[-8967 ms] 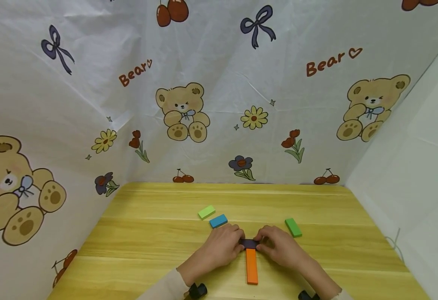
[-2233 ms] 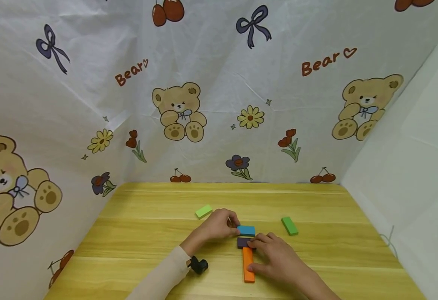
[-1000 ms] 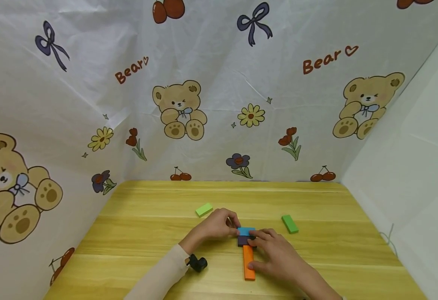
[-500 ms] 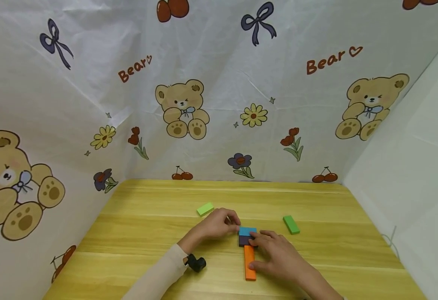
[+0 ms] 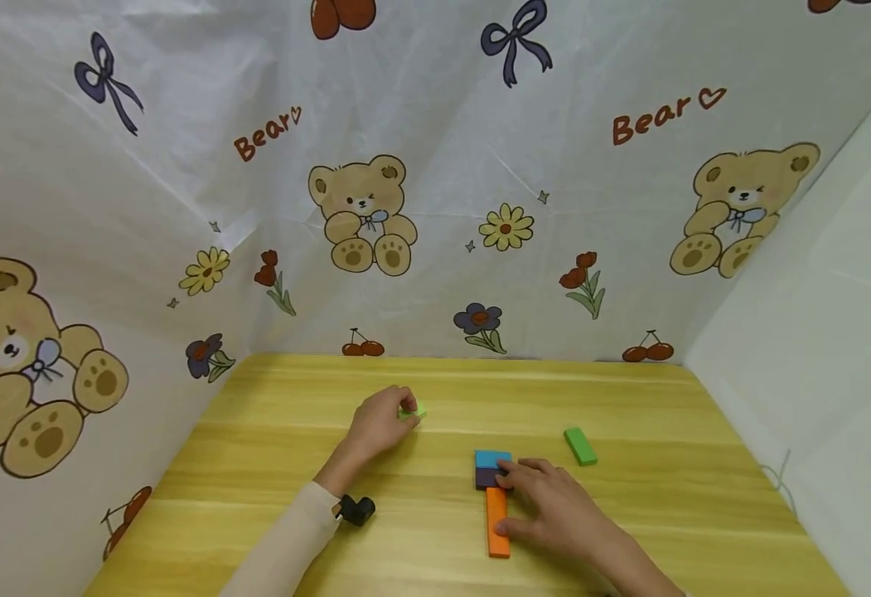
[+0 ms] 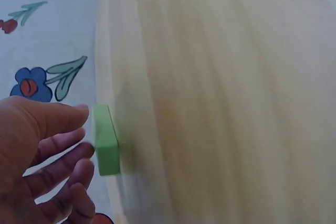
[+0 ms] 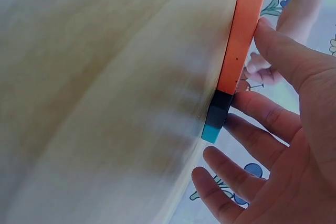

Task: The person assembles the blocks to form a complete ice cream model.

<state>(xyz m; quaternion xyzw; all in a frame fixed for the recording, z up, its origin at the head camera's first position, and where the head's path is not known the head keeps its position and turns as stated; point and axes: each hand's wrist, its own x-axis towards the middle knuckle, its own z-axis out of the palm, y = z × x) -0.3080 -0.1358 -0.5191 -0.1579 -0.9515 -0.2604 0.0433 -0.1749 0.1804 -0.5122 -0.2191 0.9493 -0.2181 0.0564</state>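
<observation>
My left hand (image 5: 379, 421) is over the light green block (image 5: 421, 412), which it partly hides in the head view. In the left wrist view the fingertips stand right at the near end of that light green block (image 6: 106, 140), thumb and fingers spread apart. My right hand (image 5: 560, 507) rests its fingertips on a row of blocks, the thumb on the orange block (image 5: 498, 522). Beyond the orange one lies a dark purple block (image 5: 486, 478) set crosswise, with a blue block (image 5: 491, 458) against its far side. The right wrist view shows these fingers loosely extended.
A darker green block (image 5: 580, 446) lies apart, to the right of the row. The wooden table (image 5: 316, 381) meets a white printed cloth (image 5: 435, 315) at the back and left, and a plain white sheet (image 5: 815, 348) on the right. A cord hangs at the right side.
The blue block was brought from beside the light green block to the dark purple one and set against it. My left hand then let go and moved left and back. The right hand stayed.
</observation>
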